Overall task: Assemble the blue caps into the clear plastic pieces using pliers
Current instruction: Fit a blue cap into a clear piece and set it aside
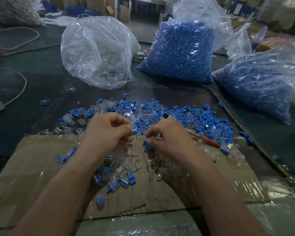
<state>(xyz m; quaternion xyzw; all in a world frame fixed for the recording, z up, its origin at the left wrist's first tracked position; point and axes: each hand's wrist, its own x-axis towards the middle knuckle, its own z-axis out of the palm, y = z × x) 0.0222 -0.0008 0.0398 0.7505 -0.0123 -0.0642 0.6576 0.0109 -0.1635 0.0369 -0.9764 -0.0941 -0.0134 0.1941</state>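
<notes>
My left hand (109, 132) pinches a clear plastic piece (132, 126) between thumb and fingers above the cardboard sheet (32, 159). My right hand (169, 137) is closed on a blue cap (146, 141), with a clear piece showing at its fingertips; the two hands are a few centimetres apart. Red-handled pliers (208, 141) lie on the pile just right of my right hand, untouched. A loose heap of blue caps and clear pieces (194, 116) spreads beyond the hands. Several assembled pieces (124, 181) lie on the cardboard between my forearms.
A clear bag of clear pieces (95, 53) stands at the back left. Two bags of blue caps (180, 51) (255, 82) stand at the back right. A white cable (22, 82) curves at the left and a cord (237, 123) runs down the right.
</notes>
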